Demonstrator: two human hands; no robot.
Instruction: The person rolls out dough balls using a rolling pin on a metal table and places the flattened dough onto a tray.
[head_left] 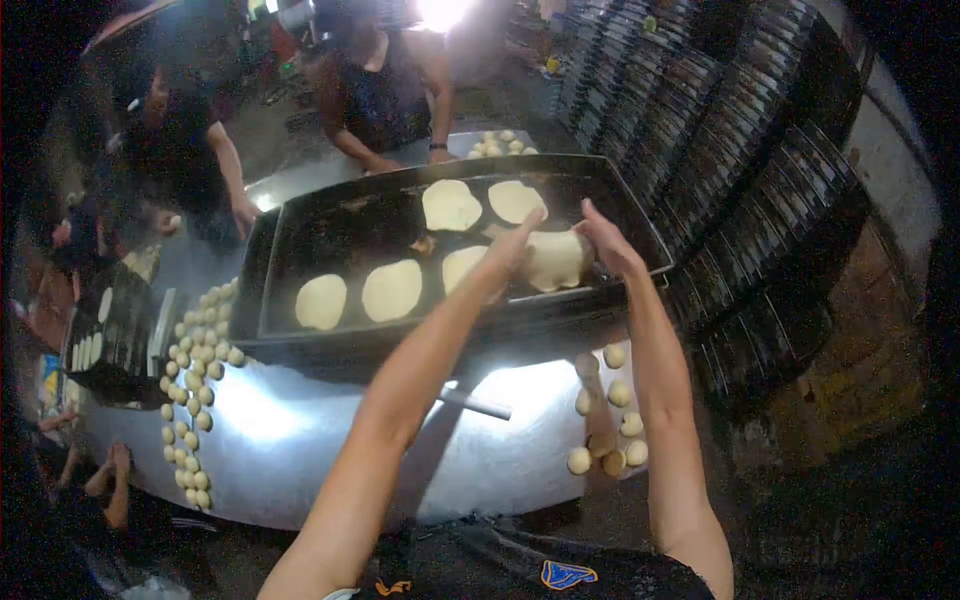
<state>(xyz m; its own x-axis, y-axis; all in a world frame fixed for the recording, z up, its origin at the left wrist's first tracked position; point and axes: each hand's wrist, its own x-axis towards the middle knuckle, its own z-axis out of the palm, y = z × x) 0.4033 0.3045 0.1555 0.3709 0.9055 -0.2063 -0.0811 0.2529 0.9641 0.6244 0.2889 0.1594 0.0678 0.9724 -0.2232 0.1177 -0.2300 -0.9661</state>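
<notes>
Both of the person's hands reach forward over a large dark tray (300, 225) and together hold one flattened round of dough (556, 260) above its right end. The left hand (515, 245) pinches the round's left edge and the right hand (605, 240) grips its right edge, fingers closed on the dough, so the piece hangs stretched between them.

Just left of the grip and lower, three more flat dough rounds (392, 290) lie in a row on the tray floor; just beyond the grip, two others (451, 204) lie nearer the far rim. The tray rests on a shiny metal table (300, 440) that glares under the light. Below the grip, on the table's near right part, a small cluster of dough balls (608, 425) sits close together. A thin rolling pin (475, 405) lies on the table below the left forearm. Well to the left of the grip, many more dough balls (195, 380) run in a loose band down the table's left side.

Across the table, beyond the tray, two other people (385, 95) stand at its far edge with hands on the surface, and another heap of dough balls (500, 145) sits by them. To the right of the grip, tall stacks of dark trays (740, 150) fill the dim room's side.
</notes>
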